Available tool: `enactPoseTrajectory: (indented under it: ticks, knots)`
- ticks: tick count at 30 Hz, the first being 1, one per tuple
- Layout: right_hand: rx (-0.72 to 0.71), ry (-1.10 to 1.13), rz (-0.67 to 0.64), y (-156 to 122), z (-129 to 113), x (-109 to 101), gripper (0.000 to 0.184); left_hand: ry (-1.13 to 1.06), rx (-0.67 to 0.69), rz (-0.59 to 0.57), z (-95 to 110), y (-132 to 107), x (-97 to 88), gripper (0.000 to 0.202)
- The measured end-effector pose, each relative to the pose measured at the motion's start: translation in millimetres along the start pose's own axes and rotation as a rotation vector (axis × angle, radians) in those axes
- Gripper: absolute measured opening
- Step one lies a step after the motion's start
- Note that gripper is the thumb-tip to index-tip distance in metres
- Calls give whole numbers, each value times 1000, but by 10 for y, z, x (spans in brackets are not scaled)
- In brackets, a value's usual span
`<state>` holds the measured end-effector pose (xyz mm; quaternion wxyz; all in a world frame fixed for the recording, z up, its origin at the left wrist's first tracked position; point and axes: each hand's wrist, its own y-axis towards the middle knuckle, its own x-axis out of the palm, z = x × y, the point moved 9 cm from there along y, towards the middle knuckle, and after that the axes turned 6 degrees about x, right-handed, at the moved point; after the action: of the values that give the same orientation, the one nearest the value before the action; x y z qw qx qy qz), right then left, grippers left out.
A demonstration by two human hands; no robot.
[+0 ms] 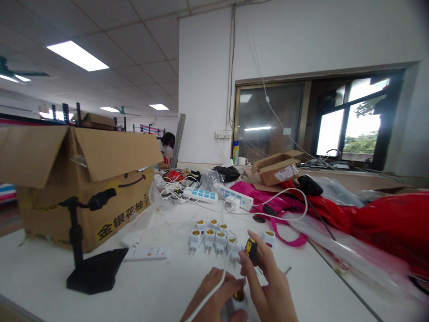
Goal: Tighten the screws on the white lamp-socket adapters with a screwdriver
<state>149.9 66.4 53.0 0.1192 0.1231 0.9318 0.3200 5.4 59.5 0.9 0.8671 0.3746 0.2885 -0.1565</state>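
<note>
My left hand [212, 293] is closed round a white plug-in lamp socket [239, 304] with a brass-coloured inside, low in the view near the table's front. In my right hand [270, 284] is a screwdriver [251, 248] with a short black and yellow handle, held between thumb and fingers. Its shaft points down into the socket's mouth; the tip is hidden. Just beyond my hands, several similar lamp sockets [209, 236] lie in rows with their pins towards me. Another lamp socket [269, 237] sits apart, behind my right hand. A white cord [214, 288] crosses in front of my left hand.
At left stand a large cardboard box [56, 214] and a black stand [94, 270]. A white power strip [147, 254] lies nearby. Further back are power strips [201, 195] and tangled cables. Red plastic bags [385, 228] and pink fabric [295, 239] cover the right side. A person [165, 145] is in the background.
</note>
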Motion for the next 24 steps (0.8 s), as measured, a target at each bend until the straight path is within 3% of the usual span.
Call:
enactPoseTrajectory:
  ticks: [4,10,13,17,20,24]
  knots:
    - [13,36,62,-70,-4,-25,56,-19,18,22,57,17,-46,54]
    - [-42,45,18,-69,16,18,47,-99,38,37,-20,28,-15,49]
    - [-61,29,86,-47,116,-38,44,-181,-100,107,-81,61,-7,25]
    - [-154,-65,160,-19,179,-128,42,-343,-332,211,-149,82,32,32]
    - [-236,-142,156,-16,112,-146,42,-371,-339,233,-133,112,50,24]
    - [-247,-187,129,-51,23,-115,43,-381,-342,232,-152,118,56,28]
